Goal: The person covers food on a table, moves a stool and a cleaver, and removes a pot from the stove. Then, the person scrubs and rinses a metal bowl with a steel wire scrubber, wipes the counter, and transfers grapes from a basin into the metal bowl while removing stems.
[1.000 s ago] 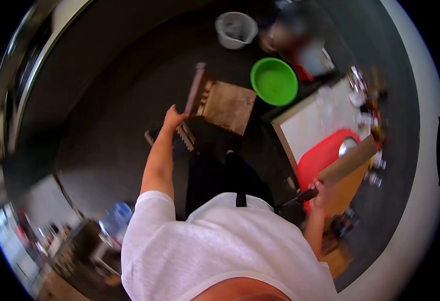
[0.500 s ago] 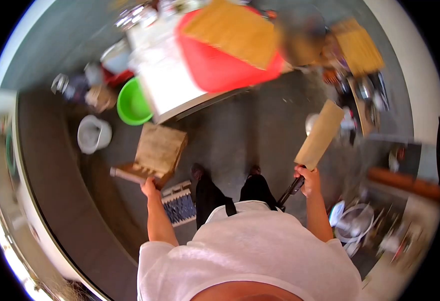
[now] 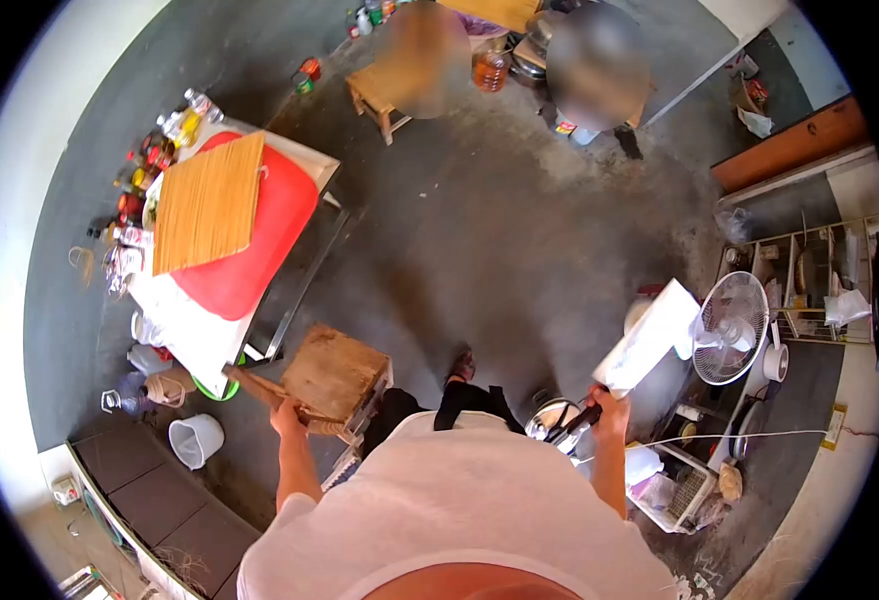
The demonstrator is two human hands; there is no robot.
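Observation:
My left hand (image 3: 286,416) is closed on the edge of a small wooden chair (image 3: 334,372) with a square, worn seat, held low at my left side. On the right, my right hand (image 3: 609,408) is wrapped round the dark handle of a long, flat, broad-bladed object (image 3: 649,338). Its blade looks bright and pale and points up and away from me. Whether the handle has further parts below the hand cannot be made out. A round metal pot (image 3: 553,415) stands near my right hand.
A white table (image 3: 184,325) with a red tray (image 3: 284,205) and a slatted mat (image 3: 209,205) is at the left, bottles behind it. A white bucket (image 3: 196,441) stands below. At the right are a fan (image 3: 730,328), a basket (image 3: 687,490) and shelves. Wooden stools (image 3: 374,92) stand at the back.
My view has swung to the right, so the table now lies at the left and the fan at the right. Both hands keep hold of the chair and the broad-bladed object.

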